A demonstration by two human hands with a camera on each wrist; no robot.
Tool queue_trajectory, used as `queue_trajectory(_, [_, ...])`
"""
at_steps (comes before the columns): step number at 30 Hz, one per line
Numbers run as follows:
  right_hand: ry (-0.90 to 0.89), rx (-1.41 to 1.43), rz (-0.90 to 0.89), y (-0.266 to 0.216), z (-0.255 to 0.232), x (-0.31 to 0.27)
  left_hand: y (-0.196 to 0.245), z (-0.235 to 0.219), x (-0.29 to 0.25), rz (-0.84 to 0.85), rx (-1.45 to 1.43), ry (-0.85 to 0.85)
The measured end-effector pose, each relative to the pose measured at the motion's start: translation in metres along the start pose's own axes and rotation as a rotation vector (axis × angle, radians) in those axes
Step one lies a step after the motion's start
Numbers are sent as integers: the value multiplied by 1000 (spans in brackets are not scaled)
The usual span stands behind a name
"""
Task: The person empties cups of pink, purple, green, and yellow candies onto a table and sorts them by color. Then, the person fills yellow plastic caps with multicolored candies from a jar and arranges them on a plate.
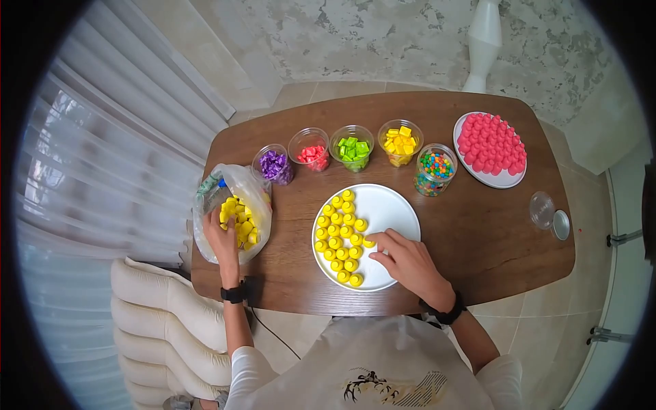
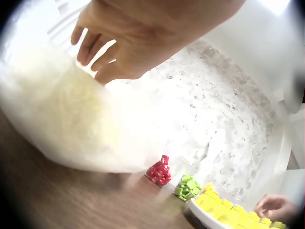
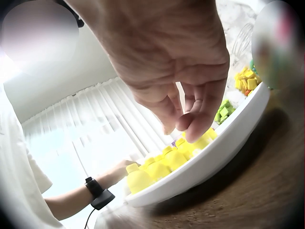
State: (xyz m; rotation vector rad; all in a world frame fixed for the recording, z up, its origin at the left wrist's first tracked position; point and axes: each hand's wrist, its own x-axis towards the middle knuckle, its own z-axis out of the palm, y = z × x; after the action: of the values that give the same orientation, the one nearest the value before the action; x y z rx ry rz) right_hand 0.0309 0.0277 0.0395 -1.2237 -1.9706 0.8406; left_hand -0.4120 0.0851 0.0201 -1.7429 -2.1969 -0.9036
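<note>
My left hand [image 1: 220,236] reaches into the mouth of a clear plastic bag [image 1: 260,195] of small yellow bottle-shaped pieces [image 1: 244,222]. In the left wrist view its fingers [image 2: 88,47] hang loosely apart at the bag's opening. A round white plate [image 1: 396,208] bears many upright yellow pieces [image 1: 336,219], grouped over its left half. Over the plate's right side, my right hand [image 1: 406,263] pinches another yellow piece [image 1: 369,241] between thumb and index fingertip, beside the group. The right wrist view shows curled fingers [image 3: 195,131] close over the row of yellow pieces.
Behind the plate stand clear cups of purple [image 1: 273,164], red [image 1: 313,156], green [image 1: 353,149] and yellow [image 1: 400,142] wrapped sweets, plus a jar of colourful candies [image 1: 436,167]. A white plate of pink pieces [image 1: 492,143] sits at the back right. Two lids [image 1: 561,225] lie at the right edge.
</note>
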Motion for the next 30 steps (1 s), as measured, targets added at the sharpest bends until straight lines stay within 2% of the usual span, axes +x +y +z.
queue_trajectory(1, [-17, -70, -24, 0, 4, 3, 6, 0, -2, -2, -4, -1])
queue_trajectory(3, [-38, -146, -45, 4, 8, 9, 34, -3, -8, 92, -44, 200])
queue_trajectory(6, [-83, -238, -70, 8, 10, 14, 83, -15, -9, 141, -198, 199])
queue_trajectory(7, [-87, -252, -45, 7, 8, 15, 107, -16, -12, 177, -301, 123])
queue_trajectory(9, [-88, -265, -17, 10, 6, 14, 142, -23, -20, 123, -558, -149])
queue_trajectory(10, [-35, -244, -19, 16, 6, 14, 165, -28, -26, 186, -600, -214])
queue_trajectory(12, [18, -225, -18, 27, 4, 13, 197, -27, -36, 267, -735, -486])
queue_trajectory(13, [48, -37, 58, 32, 2, 12, 216, -31, -39, 244, -775, -670])
queue_trajectory(14, [79, 152, 136, 33, 0, 11, 227, -25, -44, 304, -794, -768])
queue_trajectory(15, [83, 152, 141, 32, -4, 10, 238, -19, -49, 302, -803, -837])
queue_trajectory(17, [119, 650, 306, 22, -18, 9, 256, -9, -55, 309, -812, -912])
queue_trajectory(20, [183, 763, 260, 17, -22, 5, 275, 2, -52, 408, -768, -989])
queue_trajectory(22, [227, 825, 265, 22, -26, 0, 284, 4, -48, 365, -813, -1066])
queue_trajectory(23, [255, 885, 266, 24, -29, -3, 288, 5, -45, 446, -794, -1025])
queue_trajectory(28, [410, 931, 274, 31, -48, -15, 323, 20, -14, 465, -804, -958])
queue_trajectory(30, [458, 918, 289, 36, -50, -18, 346, 33, 0, 602, -797, -712])
